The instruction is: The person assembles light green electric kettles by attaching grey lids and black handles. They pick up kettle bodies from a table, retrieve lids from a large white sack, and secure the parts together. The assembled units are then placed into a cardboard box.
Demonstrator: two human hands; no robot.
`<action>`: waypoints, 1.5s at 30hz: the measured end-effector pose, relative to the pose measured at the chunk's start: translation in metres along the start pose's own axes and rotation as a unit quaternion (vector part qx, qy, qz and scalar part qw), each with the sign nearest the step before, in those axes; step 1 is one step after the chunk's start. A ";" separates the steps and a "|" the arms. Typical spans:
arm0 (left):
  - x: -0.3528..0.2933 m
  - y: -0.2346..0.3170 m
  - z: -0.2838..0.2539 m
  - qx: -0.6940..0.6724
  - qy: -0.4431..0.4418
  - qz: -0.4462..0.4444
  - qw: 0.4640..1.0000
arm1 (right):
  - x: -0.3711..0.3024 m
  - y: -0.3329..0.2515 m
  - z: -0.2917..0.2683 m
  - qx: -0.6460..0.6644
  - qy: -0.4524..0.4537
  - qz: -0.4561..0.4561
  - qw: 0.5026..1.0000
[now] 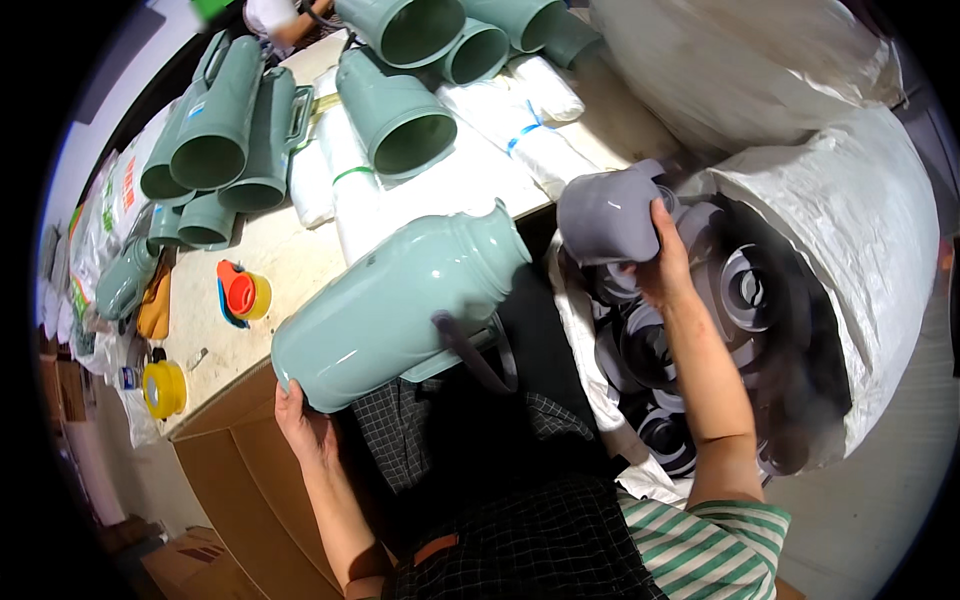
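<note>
A pale green thermos jug body [400, 300] lies tilted over the table's front edge and my lap, its base toward the left and its neck pointing up to the right. At its base, my left hand [305, 430] is closed on the lower edge, with some fingers hidden beneath. A loop-shaped handle, partly in shadow, shows along its lower side. To the right of the neck, apart from it, my right hand [665, 260] grips a grey plastic thermos top [608, 215]. That top is held above an open white sack [870, 250] full of similar grey parts [655, 345].
Several green jug shells [212, 145] stand or lie on the table [215, 290], some on white wrapped bundles [350, 200]. A red-and-yellow round item [245, 295] and a yellow tape roll [163, 388] sit at the left. Cardboard [235, 480] is below. Another person's arm [295, 30] shows at the back.
</note>
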State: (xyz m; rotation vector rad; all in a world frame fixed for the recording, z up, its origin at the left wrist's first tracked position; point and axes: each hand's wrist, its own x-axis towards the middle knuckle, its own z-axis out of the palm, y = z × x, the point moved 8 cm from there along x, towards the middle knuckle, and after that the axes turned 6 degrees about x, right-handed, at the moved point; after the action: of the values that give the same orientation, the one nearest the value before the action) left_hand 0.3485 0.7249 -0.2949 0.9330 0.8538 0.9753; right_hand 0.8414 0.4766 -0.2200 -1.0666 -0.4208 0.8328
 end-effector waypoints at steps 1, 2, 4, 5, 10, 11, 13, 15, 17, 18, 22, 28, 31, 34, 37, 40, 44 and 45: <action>-0.002 0.001 0.003 -0.006 -0.004 -0.003 1.000 | -0.006 0.024 0.016 0.137 -0.064 0.137 0.979; -0.004 0.001 0.008 -0.009 -0.011 -0.009 1.000 | -0.015 0.042 0.050 0.174 -0.074 0.145 0.971; -0.007 0.003 0.020 -0.002 -0.018 -0.018 1.000 | -0.018 0.078 0.071 0.118 -0.027 0.169 0.978; -0.006 0.004 0.025 -0.004 -0.023 -0.034 0.999 | -0.012 0.066 0.075 0.078 -0.039 0.071 0.994; -0.019 0.000 -0.004 0.002 0.029 -0.166 0.986 | -0.060 -0.014 0.138 -0.286 -0.233 -0.377 0.850; -0.009 0.002 -0.003 0.004 0.069 -0.119 0.991 | -0.070 -0.009 0.129 -0.271 -0.186 -0.366 0.871; 0.000 0.037 0.001 0.050 0.096 0.033 0.994 | -0.093 0.017 0.109 -0.226 -0.052 -0.287 0.929; -0.003 0.091 0.024 0.121 0.137 0.183 0.966 | -0.123 0.080 0.082 -0.154 0.015 -0.166 0.974; 0.002 0.123 0.051 0.052 0.147 0.206 0.966 | -0.140 0.112 0.077 -0.209 -0.086 -0.084 0.970; -0.004 0.144 0.070 0.048 0.140 0.234 0.961 | -0.143 0.110 0.087 -0.293 -0.182 -0.056 0.937; 0.014 0.134 0.156 -0.059 -0.230 0.400 0.885 | -0.033 0.024 0.033 -0.525 0.026 -0.199 0.827; 0.048 0.081 0.223 0.024 -0.247 0.192 0.949 | 0.134 -0.014 -0.169 -0.881 0.167 -0.162 0.413; 0.068 0.065 0.194 0.129 -0.216 0.190 0.949 | 0.127 -0.035 -0.113 -0.895 0.093 -0.134 0.415; 0.073 0.064 0.217 0.129 -0.193 0.145 0.962 | 0.079 -0.078 -0.066 -0.787 0.121 -0.353 0.492; 0.085 0.035 0.228 0.213 -0.305 0.028 0.928 | 0.048 -0.100 -0.026 -0.595 0.215 -0.386 0.672; 0.078 0.041 0.244 0.228 -0.342 0.010 0.911 | 0.020 -0.072 0.091 -0.369 0.011 -0.485 0.792; 0.067 0.061 0.238 0.151 -0.336 0.045 0.929 | 0.022 0.020 0.172 -0.113 -0.150 -0.270 0.944; 0.063 0.062 0.233 0.149 -0.311 0.045 0.938 | 0.022 0.043 0.179 -0.013 -0.116 -0.193 0.974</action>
State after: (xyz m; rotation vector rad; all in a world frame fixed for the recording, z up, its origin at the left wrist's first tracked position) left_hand 0.5606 0.7418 -0.1658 1.4514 0.4221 0.5685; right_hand 0.7187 0.6096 -0.1807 -0.8755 -0.8106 0.6037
